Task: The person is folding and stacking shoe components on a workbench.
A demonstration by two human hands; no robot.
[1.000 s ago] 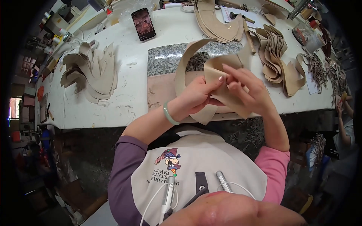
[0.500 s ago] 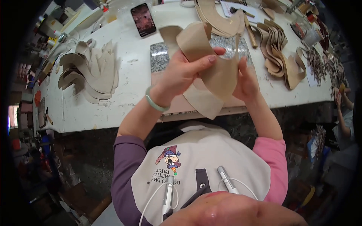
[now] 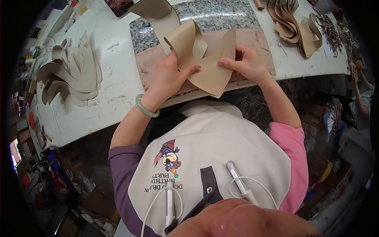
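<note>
A tan, curved leather piece (image 3: 213,77) is stretched between my two hands near the table's front edge. Its upper left part curls over in a loop, and its lower end comes to a point. My left hand (image 3: 167,75) grips it on the left, thumb on top and most fingers hidden behind. On the right side my right hand (image 3: 250,63) pinches it, thumb over the face. Beyond my left hand another curled leather strip (image 3: 164,31) rises over the stone slab; whether it joins the held piece I cannot tell.
Under the work lie a speckled stone slab (image 3: 225,15) and a pinkish board (image 3: 256,43). Stacked leather pieces (image 3: 79,67) are at left, more folded ones (image 3: 286,23) at right, beside thin strips (image 3: 331,43). A phone (image 3: 119,6) sits at the far edge. Another person's arm (image 3: 360,89) shows far right.
My hands have lowered the leather toward the board and spread it flatter, the right thumb now on its face. The view has tilted nearer, so the table's far side has slipped out.
</note>
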